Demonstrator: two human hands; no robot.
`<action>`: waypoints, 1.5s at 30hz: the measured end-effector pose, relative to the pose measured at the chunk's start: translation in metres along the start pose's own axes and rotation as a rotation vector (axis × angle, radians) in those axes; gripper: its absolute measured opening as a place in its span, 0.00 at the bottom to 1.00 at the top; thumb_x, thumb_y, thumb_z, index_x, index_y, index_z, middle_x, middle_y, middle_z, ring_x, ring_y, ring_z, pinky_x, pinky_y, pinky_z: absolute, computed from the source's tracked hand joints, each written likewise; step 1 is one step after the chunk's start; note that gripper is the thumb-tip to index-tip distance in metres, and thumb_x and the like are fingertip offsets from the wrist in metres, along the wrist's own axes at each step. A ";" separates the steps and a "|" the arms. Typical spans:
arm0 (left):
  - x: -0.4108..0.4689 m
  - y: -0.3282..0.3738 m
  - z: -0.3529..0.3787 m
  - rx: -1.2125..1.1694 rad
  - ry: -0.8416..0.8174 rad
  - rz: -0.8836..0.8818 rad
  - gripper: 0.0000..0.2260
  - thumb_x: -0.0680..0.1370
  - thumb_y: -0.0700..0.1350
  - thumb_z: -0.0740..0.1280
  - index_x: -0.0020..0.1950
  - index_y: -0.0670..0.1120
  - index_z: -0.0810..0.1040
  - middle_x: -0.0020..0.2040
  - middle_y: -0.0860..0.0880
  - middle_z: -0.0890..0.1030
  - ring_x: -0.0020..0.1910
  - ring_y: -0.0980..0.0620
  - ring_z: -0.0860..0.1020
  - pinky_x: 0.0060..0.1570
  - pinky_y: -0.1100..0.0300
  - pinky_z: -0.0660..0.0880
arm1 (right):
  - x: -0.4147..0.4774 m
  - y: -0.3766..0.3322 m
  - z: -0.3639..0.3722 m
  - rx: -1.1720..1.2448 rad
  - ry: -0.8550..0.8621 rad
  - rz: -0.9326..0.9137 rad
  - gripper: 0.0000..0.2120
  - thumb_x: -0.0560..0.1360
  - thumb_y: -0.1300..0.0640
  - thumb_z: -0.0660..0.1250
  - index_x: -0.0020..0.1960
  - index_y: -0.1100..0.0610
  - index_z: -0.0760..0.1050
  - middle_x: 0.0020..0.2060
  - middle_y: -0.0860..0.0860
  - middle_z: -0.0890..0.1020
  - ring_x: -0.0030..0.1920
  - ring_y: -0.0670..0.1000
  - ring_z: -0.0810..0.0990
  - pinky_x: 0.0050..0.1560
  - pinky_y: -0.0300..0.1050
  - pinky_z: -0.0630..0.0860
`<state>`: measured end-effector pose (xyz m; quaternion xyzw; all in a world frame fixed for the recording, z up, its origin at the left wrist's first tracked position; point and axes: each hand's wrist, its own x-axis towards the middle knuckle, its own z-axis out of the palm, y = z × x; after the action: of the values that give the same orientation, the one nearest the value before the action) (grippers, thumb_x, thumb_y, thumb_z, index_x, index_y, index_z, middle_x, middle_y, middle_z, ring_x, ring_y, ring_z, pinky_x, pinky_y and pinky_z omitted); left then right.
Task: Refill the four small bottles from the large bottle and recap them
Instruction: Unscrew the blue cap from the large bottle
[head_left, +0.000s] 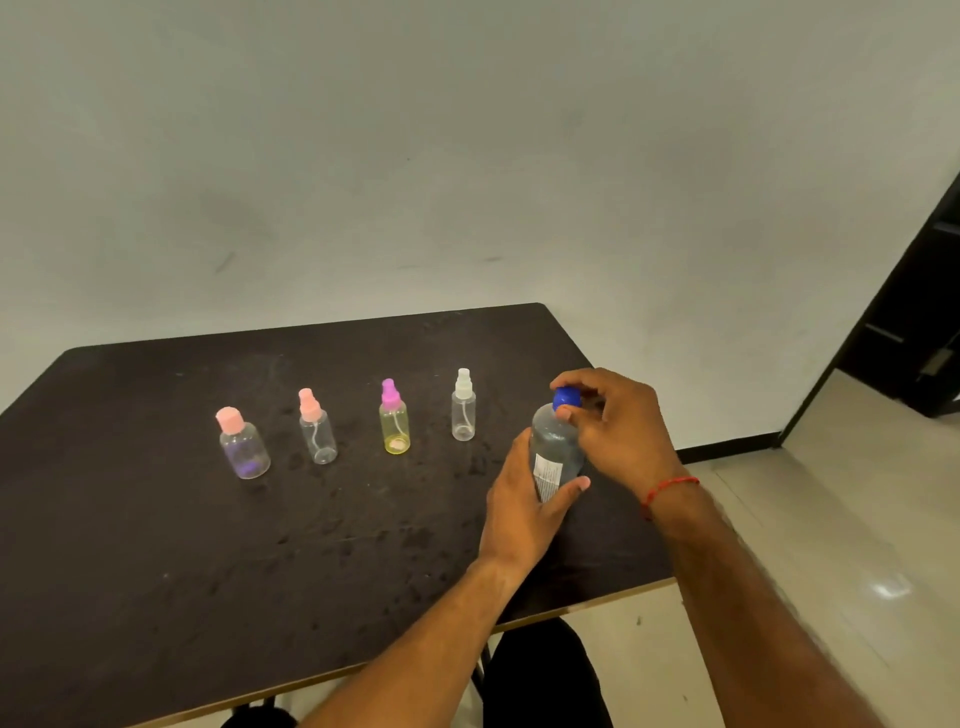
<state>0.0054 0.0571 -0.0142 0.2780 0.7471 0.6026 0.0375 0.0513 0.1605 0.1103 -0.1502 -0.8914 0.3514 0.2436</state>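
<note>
My left hand (524, 499) wraps the large bottle (556, 452) at the table's (156, 571) right side, while my right hand (618, 426) pinches its blue cap (567, 398), which seems still on. The four small bottles (395, 418) stand capped in a row to the left, well apart.

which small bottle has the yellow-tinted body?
The one with the magenta spray cap, third from the person's left in the row. The other three bodies are clear, with pink or white tops.

Dark table (156, 545) bearing four small bottles (395, 421)
</note>
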 end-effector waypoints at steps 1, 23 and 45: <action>0.000 0.000 0.000 -0.002 -0.003 -0.001 0.33 0.73 0.63 0.73 0.75 0.59 0.65 0.68 0.62 0.75 0.66 0.65 0.74 0.65 0.66 0.73 | 0.001 0.000 -0.003 0.025 -0.035 0.005 0.13 0.74 0.63 0.72 0.55 0.49 0.80 0.54 0.48 0.81 0.52 0.47 0.79 0.59 0.44 0.78; 0.001 -0.004 0.000 0.048 -0.022 -0.006 0.33 0.73 0.63 0.74 0.72 0.69 0.60 0.62 0.76 0.70 0.61 0.77 0.70 0.57 0.80 0.65 | -0.009 -0.002 0.004 0.026 0.130 0.033 0.23 0.71 0.51 0.75 0.63 0.50 0.73 0.49 0.46 0.78 0.47 0.46 0.78 0.51 0.37 0.76; 0.001 -0.005 0.001 0.042 -0.015 -0.003 0.34 0.72 0.65 0.72 0.74 0.65 0.62 0.63 0.75 0.69 0.63 0.76 0.70 0.59 0.80 0.65 | -0.006 -0.009 0.004 0.078 0.129 0.018 0.14 0.73 0.63 0.73 0.55 0.50 0.76 0.49 0.47 0.80 0.49 0.47 0.80 0.55 0.41 0.79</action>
<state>0.0027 0.0577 -0.0187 0.2822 0.7598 0.5846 0.0379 0.0535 0.1493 0.1123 -0.1710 -0.8580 0.3778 0.3029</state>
